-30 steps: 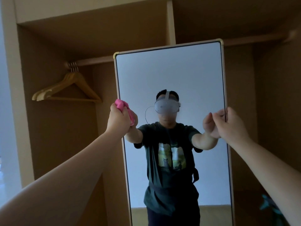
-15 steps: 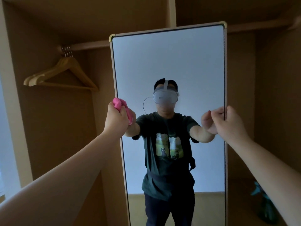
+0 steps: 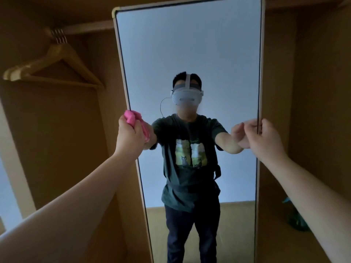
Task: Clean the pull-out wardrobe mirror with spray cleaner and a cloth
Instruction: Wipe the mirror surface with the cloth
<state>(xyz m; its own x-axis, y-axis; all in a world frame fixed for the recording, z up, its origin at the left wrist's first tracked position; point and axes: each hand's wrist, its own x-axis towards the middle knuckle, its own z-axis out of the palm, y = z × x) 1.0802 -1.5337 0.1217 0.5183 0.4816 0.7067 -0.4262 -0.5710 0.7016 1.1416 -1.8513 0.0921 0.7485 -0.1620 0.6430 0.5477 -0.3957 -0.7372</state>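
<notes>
At the mirror (image 3: 190,54) edges, the left hand (image 3: 130,136) with a pink cloth (image 3: 133,116) and the right hand (image 3: 266,142) both grip it, so better slide it evenly.

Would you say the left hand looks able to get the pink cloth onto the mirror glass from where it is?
Probably yes: the left hand grips the pink cloth at the left edge of the mirror, and nothing stands between it and the glass.
</notes>
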